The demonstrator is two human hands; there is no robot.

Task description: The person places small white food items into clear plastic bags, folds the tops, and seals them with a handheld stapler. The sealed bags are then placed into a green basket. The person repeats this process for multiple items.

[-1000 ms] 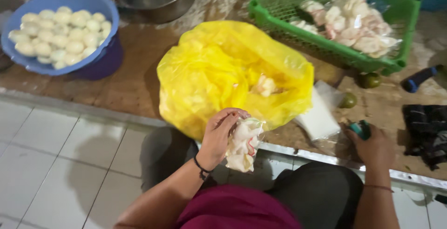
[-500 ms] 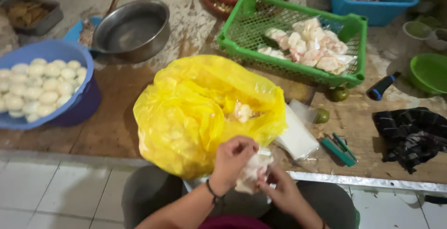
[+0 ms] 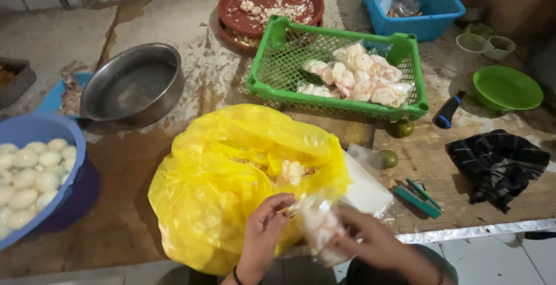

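1. A small clear plastic bag (image 3: pixel 320 230) filled with pale pieces is held between both hands at the bottom edge of the view, just in front of the big yellow bag (image 3: pixel 231 186).
2. The left hand (image 3: pixel 263 233) is closed on the clear bag's upper left corner, fingers pinched narrow; the right hand (image 3: pixel 370 241) is wrapped around the bag's lower right side, fingers curled on the plastic.
3. Compared with half a second earlier, the hands are seen lower in the view and the clear bag is drawn out a little wider between them; a second earlier only the left hand held it, while the right hand rested by the green tool (image 3: pixel 418 199) on the worktop.
4. The view has also been raised since then: the red dish (image 3: pixel 272 4) and the whole blue crate (image 3: pixel 412 4) are now taken in.
5. The yellow bag lies open on the worn worktop (image 3: pixel 121 163), pale pieces showing in its mouth, and the space directly ahead of the hands is blocked by it.
6. A flat stack of clear bags (image 3: pixel 366 191) lies just right of the yellow bag, with two small green limes (image 3: pixel 389 159) beyond it.
7. Further back stands a green basket (image 3: pixel 278 73) holding filled packets, a steel bowl (image 3: pixel 132 85) to its left, and a blue basin (image 3: pixel 63 195) of pale round balls at far left.
8. A dark checked cloth (image 3: pixel 498 160) and a green plate (image 3: pixel 507 88) are seen at right.
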